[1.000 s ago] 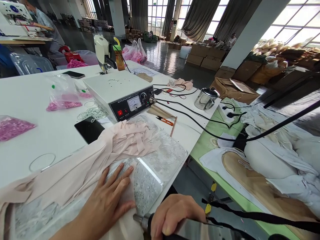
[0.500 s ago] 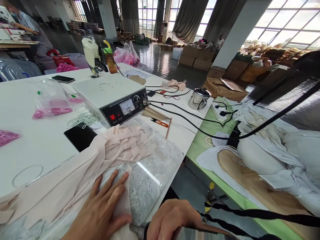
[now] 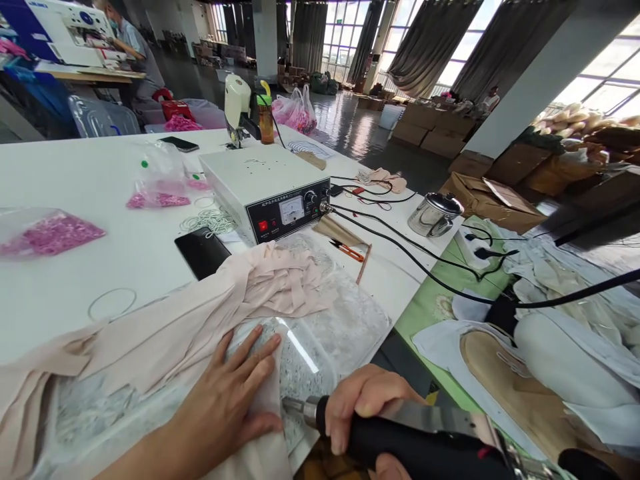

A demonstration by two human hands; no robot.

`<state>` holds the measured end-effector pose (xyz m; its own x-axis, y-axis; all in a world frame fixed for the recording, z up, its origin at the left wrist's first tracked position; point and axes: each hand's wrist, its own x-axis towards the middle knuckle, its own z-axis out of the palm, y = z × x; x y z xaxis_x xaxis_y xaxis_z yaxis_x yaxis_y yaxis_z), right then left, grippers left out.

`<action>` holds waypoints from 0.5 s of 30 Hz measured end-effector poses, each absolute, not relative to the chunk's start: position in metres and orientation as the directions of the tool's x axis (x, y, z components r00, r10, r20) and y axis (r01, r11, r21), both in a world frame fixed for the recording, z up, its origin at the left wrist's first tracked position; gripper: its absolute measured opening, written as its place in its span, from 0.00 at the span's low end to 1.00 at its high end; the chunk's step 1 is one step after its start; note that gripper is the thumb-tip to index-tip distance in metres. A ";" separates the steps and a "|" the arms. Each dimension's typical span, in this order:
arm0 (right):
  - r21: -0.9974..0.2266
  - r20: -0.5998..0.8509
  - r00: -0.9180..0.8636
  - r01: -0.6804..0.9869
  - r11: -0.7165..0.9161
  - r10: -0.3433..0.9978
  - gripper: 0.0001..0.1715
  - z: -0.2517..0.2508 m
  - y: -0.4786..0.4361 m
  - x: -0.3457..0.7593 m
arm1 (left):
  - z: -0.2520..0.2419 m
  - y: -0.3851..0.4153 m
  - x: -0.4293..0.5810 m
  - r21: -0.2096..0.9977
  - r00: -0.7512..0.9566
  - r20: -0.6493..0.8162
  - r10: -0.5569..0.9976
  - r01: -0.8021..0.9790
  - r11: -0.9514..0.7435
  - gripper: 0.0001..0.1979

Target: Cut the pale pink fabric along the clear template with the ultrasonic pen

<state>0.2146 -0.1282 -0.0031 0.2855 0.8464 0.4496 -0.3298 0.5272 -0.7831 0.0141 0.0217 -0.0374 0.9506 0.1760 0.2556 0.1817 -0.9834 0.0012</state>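
My left hand [image 3: 235, 393] lies with fingers spread, pressing a strip of pale pink fabric [image 3: 267, 393] onto a clear, glossy sheet [image 3: 345, 330]. In my right hand [image 3: 367, 400] is a handheld ultrasonic welder [image 3: 425, 437] with a black grip and a metal tip. That tip points left and meets the strip's right edge, close to my left thumb; whether it presses down I cannot tell. Beyond my left hand, a heap of pale pink fabric strips [image 3: 280, 280] spreads across the sheet and down to the lower left.
A white control box [image 3: 265, 180] with a dial stands behind the strips. Nearby are a black phone [image 3: 203, 253], orange thread snips [image 3: 347, 250] and a steel mug [image 3: 435, 215]. A black cable [image 3: 400, 247] crosses to the right, above a green surface with white fabric. A person [image 3: 135, 53] sits far left.
My view has swung left, so the table appears farther right. The welder has come up into view, its tip now farther along the strip's edge. My left hand stays flat on the fabric.
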 end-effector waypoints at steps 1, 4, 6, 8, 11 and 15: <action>-0.790 0.432 0.288 -0.335 0.513 0.854 0.15 -0.004 -0.128 0.215 | -0.037 0.020 0.015 0.006 0.948 0.257 0.188 0.193 -0.981 0.31; -0.798 0.445 0.304 -0.292 0.527 0.842 0.13 -0.009 -0.128 0.216 | -0.037 0.017 0.016 0.028 0.939 0.262 0.221 0.221 -0.975 0.31; -0.795 0.487 0.248 -0.269 0.543 0.837 0.13 -0.012 -0.126 0.219 | -0.038 0.015 0.017 0.040 0.938 0.258 0.233 0.231 -0.972 0.32; -0.788 0.516 0.203 -0.269 0.554 0.832 0.14 -0.015 -0.122 0.221 | -0.039 0.015 0.017 0.049 0.935 0.260 0.241 0.236 -0.970 0.33; -0.787 0.523 0.181 -0.273 0.553 0.833 0.15 -0.017 -0.117 0.222 | -0.040 0.016 0.016 0.054 0.933 0.272 0.235 0.229 -0.972 0.31; -0.857 0.419 0.260 -0.205 0.474 0.870 0.10 -0.015 -0.118 0.217 | -0.040 0.019 0.015 0.033 0.940 0.276 0.199 0.198 -0.980 0.30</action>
<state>0.2171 -0.1182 -0.0149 0.2597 0.8701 0.4189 -0.2046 0.4735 -0.8567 0.0152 0.0191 -0.0396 0.9403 0.1994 0.2758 0.1981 -0.9796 0.0328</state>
